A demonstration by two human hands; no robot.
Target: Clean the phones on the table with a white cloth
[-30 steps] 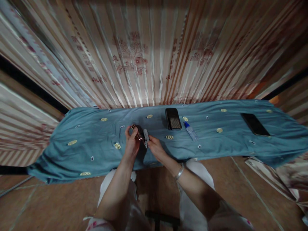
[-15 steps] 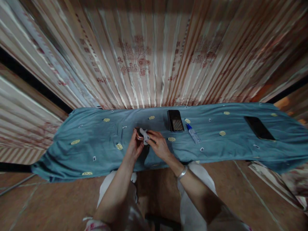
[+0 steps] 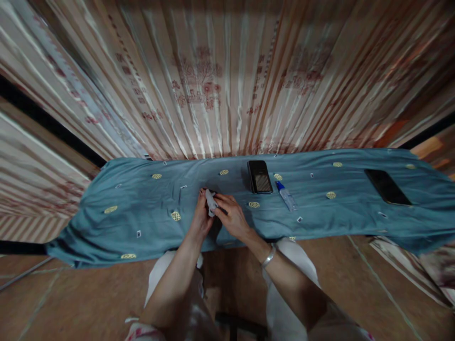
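hands point(image 3: 216, 215) mid-cloth point(image 3: 117, 222), near front edge

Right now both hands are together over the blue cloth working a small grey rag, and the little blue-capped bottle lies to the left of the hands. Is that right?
Not quite. In the head view the blue-capped bottle lies to the right of the left hand and right hand, just past the dark phone. The rest holds: both hands meet over the blue cloth on the grey rag.
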